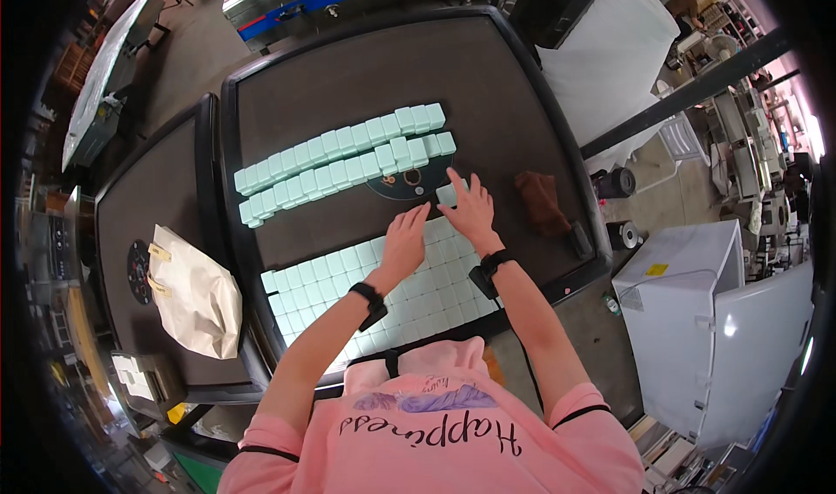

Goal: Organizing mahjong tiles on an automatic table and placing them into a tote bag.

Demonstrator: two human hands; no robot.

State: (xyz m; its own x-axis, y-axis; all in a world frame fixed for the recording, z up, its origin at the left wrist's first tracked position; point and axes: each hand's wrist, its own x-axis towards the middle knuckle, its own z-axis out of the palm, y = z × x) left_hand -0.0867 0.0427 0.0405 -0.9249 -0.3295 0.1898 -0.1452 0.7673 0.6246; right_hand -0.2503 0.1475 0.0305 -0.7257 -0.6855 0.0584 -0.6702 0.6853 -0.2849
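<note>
My right hand [471, 210] grips a pale green mahjong tile [448, 195] between thumb and fingers, just beyond the near block of tiles. To its left, my left hand [404, 246] lies over that block's far edge, fingers stretched out and holding nothing. The near block [326, 278] is made of several close rows of face-down mahjong tiles, partly covered by my forearms. Farther off, two long slanting rows of mahjong tiles [335, 150] run side by side, some tiles stacked. Round markings on the table centre [392, 186] show beside my right hand.
The dark table [366, 76] has a raised black rim. A brown cloth [542, 202] lies on its right side. On a second table at left sits a cream bag [193, 298]. A white refrigerator [666, 311] with its door ajar stands at right, and a steel stove [348, 5] behind.
</note>
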